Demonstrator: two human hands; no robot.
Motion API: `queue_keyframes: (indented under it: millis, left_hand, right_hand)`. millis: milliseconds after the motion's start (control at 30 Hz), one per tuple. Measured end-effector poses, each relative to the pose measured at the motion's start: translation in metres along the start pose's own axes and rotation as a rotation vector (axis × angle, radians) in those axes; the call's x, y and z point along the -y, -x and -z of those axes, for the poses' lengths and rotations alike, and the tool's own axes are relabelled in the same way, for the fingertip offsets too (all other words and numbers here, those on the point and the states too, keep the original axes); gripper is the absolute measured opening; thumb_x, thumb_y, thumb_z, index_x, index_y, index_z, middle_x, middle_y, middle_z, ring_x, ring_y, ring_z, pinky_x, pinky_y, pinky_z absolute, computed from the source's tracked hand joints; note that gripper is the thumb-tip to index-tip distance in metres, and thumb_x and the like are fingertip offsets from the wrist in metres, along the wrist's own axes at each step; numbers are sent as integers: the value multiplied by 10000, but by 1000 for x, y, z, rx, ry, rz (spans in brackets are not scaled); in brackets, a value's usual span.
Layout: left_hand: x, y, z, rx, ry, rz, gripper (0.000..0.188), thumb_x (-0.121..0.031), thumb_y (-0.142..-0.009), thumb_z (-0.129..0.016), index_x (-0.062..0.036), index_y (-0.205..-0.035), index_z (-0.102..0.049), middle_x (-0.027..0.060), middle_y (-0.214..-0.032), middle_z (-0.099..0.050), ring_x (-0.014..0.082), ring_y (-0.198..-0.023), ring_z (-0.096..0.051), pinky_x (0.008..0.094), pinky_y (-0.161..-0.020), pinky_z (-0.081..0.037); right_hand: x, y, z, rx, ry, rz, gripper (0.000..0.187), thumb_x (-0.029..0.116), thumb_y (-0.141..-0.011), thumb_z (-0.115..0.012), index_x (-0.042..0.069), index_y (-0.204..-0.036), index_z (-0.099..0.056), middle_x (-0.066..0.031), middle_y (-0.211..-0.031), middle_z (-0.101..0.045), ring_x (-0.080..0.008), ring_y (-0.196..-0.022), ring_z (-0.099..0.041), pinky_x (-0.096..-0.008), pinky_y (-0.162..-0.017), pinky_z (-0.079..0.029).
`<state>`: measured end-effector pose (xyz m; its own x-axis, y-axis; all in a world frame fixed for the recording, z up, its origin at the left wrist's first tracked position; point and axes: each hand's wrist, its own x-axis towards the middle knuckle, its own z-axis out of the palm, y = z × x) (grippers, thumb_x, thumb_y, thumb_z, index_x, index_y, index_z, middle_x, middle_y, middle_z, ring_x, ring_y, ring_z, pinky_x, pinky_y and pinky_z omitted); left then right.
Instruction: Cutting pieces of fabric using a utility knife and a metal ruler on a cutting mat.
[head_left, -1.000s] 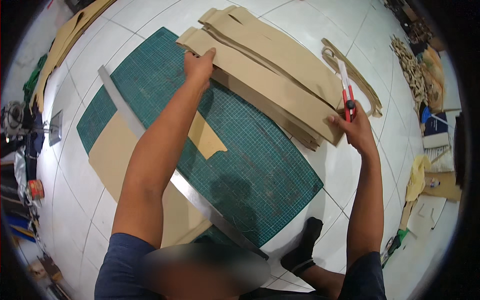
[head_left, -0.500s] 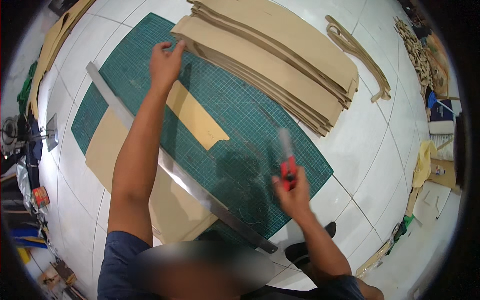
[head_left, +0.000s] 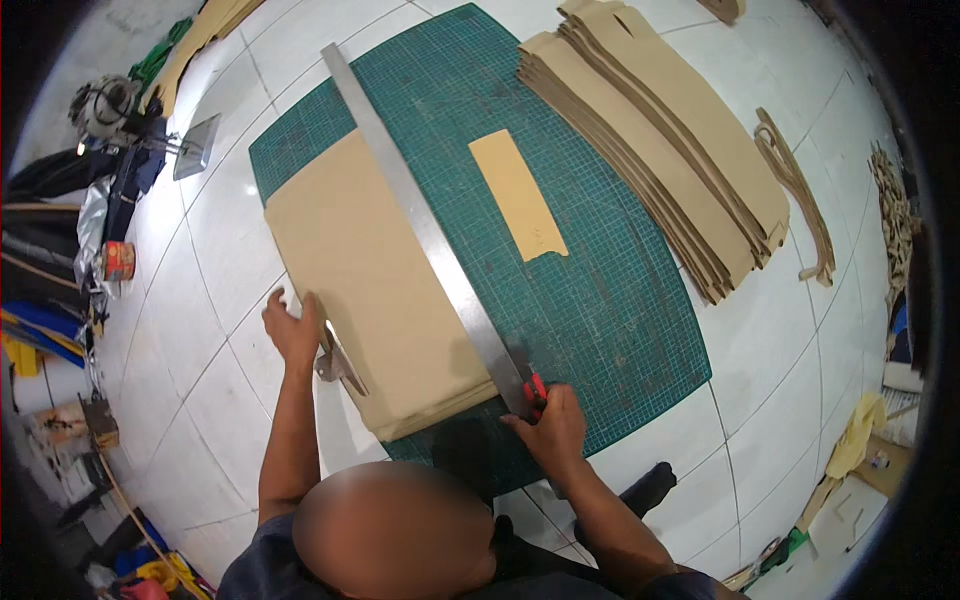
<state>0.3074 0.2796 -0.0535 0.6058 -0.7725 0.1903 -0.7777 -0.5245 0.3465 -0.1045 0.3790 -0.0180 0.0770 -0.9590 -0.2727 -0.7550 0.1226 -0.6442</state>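
Observation:
My right hand grips a red-handled utility knife at the near end of a long steel ruler. The knife's blade cannot be made out clearly. Along the right part of a tan fabric stack, the ruler lies lengthwise. At the stack's left edge is my left hand, its fingers apart and its thumb by the fabric. Just beside that hand, a metal clip sits on the same edge. Under the stack and ruler spreads a green cutting mat.
A yellowish pattern piece lies on the mat. Folded tan fabric strips are piled at the far right, partly over the mat, with a narrow bundle beyond. White tile floor surrounds everything. A dark-covered foot rests near the mat's lower right.
My left hand has come back from the far strip pile to the stack's left edge. My right hand has brought the knife leftward to the ruler's near end. The view has shifted left.

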Motion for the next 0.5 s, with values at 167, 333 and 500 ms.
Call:
queue_keyframes:
  millis: [167,333,500]
  left_hand:
    - [24,49,12,405,472,345,533,-309,-915,-647,46,-1299,-543,104,-930,-583,167,-800,-561,307,-709,-477]
    - [28,61,3,319,571,287,400,-223,-930,-624,27,-1239,-589,59,-858,-553,119,-714,-530,278,-626,-455]
    - [31,76,-12,132,370,107,315,-228,-974,-547,34,-1135,-613,176,-925,-600,280,-826,-577,386,-781,-472]
  right_hand:
    - [7,7,-20,21,-56,-78,458,186,-744,-807,12,-1027,-492,-183,-1006,-525,-386,-888,-577,-466,-752,-483]
    - [3,10,-42,-35,-191,20,379,85,-768,-717,-14,-1047,-481,-217,-1046,-514,-422,-955,-558,-478,-811,-480]
    - [15,19,-52,10,-319,-40,416,82,-754,-721,-26,-1074,-479,-223,-1069,-523,-400,-990,-558,-460,-870,-461]
